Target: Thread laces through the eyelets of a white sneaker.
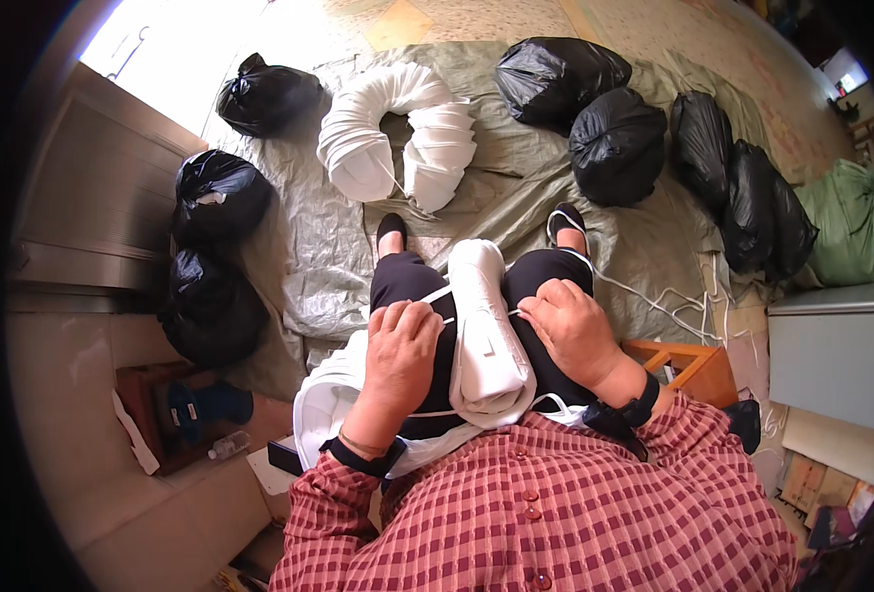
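A thick white rolled-up cloth bundle (483, 331) lies lengthwise between my thighs. My left hand (404, 345), on its left side, is closed with thumb and fingers pinching a thin white cord (448, 321). On the right side, my right hand (570, 331) is also closed, pinching cord that emerges beside the bundle. Where the cord passes under or around the bundle is hidden. A stack of nested white pieces (333, 400) rests beside my left forearm, partly covered by it.
Ahead, a curved stack of white pleated pieces (395, 104) sits on a grey-green sheet (328, 266). Stuffed black bags (617, 146) stand around it, with a green sack (844, 222) at right. Loose cord (688, 314) trails over the floor near a wooden crate (698, 373).
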### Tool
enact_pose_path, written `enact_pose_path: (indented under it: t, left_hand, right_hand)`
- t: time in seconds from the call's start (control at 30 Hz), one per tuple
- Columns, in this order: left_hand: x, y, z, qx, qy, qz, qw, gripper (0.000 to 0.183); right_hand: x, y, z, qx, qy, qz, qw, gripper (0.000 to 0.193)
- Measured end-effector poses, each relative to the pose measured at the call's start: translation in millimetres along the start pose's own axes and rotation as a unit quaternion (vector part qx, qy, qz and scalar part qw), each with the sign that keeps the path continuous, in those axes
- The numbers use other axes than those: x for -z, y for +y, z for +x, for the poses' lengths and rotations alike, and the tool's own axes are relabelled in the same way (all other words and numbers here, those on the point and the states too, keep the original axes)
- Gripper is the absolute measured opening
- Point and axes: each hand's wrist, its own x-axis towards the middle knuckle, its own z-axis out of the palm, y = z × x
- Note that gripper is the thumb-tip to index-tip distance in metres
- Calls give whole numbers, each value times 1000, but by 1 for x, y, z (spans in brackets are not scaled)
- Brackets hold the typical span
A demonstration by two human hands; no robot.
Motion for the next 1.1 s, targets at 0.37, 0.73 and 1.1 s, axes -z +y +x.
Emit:
enact_pose_path:
  t: [0.37, 0.73, 1.1]
  left_hand:
    - [-6, 3, 2, 47, 7, -97, 994, 7]
    - [-9, 14, 12, 118, -30, -105, 987, 3]
    - [-6, 8, 25, 146, -71, -110, 981, 8]
  right_hand:
    - [-6, -11, 11, -93, 21, 225, 970, 16]
    - [-6, 4, 13, -20, 14, 155, 988, 13]
    - [-7, 10, 41, 207, -60, -45, 975, 15]
